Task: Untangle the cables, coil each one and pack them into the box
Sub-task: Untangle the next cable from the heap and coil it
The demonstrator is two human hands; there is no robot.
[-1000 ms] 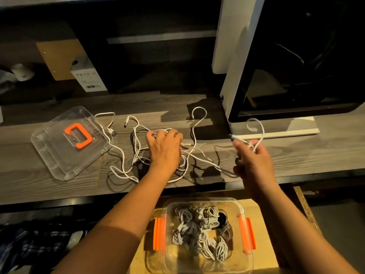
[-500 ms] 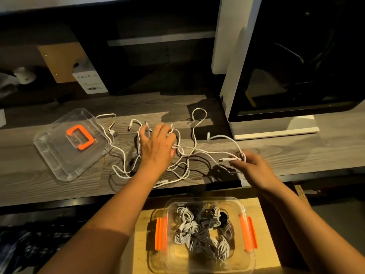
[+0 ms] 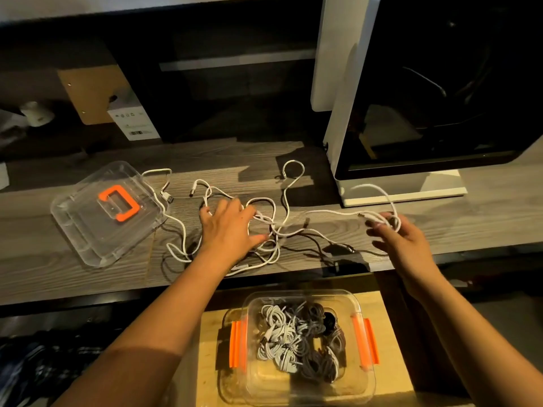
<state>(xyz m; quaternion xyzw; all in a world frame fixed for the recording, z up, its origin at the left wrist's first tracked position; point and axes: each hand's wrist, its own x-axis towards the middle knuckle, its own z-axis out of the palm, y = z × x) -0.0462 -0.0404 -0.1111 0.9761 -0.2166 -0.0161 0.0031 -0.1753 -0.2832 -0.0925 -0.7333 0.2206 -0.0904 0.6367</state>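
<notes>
A tangle of white cables [image 3: 273, 230] lies spread across the wooden desk [image 3: 470, 218]. My left hand [image 3: 227, 227] lies flat on the tangle with fingers spread, pressing it down. My right hand [image 3: 402, 236] is raised at the right and holds one white cable [image 3: 379, 198] near its plug, a loop arching above the fingers. Below the desk edge stands a clear box [image 3: 296, 348] with orange side latches, holding several coiled grey and dark cables.
The box's clear lid [image 3: 88, 230] with an orange handle lies on the desk at the left, a cable end beside it. A large white-framed machine with a dark window [image 3: 426, 98] stands at the back right. The box rests on a light wooden surface [image 3: 208, 362].
My right hand has drawn its cable further right and up, stretching it out of the tangle. My left hand has flattened and spread on the pile.
</notes>
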